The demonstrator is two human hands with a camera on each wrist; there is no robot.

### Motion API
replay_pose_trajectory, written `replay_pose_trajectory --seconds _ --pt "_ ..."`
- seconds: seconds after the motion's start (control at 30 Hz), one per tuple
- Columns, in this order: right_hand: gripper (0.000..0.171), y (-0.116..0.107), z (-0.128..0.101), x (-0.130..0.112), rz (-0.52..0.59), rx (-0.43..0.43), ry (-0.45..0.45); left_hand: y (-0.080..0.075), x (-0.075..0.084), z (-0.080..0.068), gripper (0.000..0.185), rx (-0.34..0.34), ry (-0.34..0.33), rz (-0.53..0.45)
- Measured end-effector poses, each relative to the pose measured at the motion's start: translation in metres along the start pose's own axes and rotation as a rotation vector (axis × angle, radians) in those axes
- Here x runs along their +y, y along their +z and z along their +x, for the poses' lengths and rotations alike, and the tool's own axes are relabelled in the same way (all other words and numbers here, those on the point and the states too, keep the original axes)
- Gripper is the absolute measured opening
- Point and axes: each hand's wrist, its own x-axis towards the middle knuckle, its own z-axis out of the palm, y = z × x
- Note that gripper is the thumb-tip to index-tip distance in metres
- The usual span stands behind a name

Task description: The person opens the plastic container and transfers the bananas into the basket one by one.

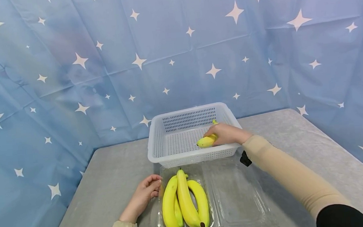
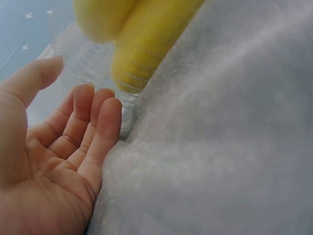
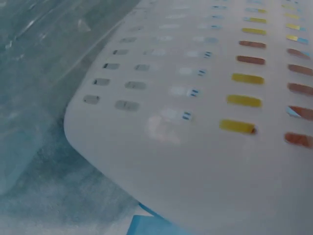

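My right hand (image 1: 225, 133) grips a yellow banana (image 1: 206, 141) and holds it low inside the white perforated basket (image 1: 158, 143), near its front right corner. The right wrist view shows only the basket's outer wall (image 3: 195, 147), with yellow showing through its slots. My left hand (image 1: 146, 193) rests on the table with relaxed fingers (image 2: 105, 122) touching the left edge of a clear plastic clamshell tray (image 1: 238, 197). A bunch of several bananas (image 1: 184, 204) lies in the tray's left half, seen close up as bananas (image 2: 146, 39) in the left wrist view.
The grey table (image 1: 313, 146) is backed and flanked by a blue starred cloth (image 1: 164, 51). The clamshell's open lid lies flat to the right of the bunch, just in front of the basket.
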Motion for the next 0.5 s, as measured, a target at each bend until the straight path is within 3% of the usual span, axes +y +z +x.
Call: replay_pose_trajectory --seconds 0.3,0.5 --pt "0.035 0.0097 0.0059 0.0067 0.056 -0.066 0.077 -0.0012 -0.0017 0.0017 0.03 0.003 -0.011 0.01" --pt "0.031 0.0115 0.0063 0.007 0.048 -0.086 0.081 -0.0005 -0.0015 0.0014 0.03 0.017 -0.022 0.004"
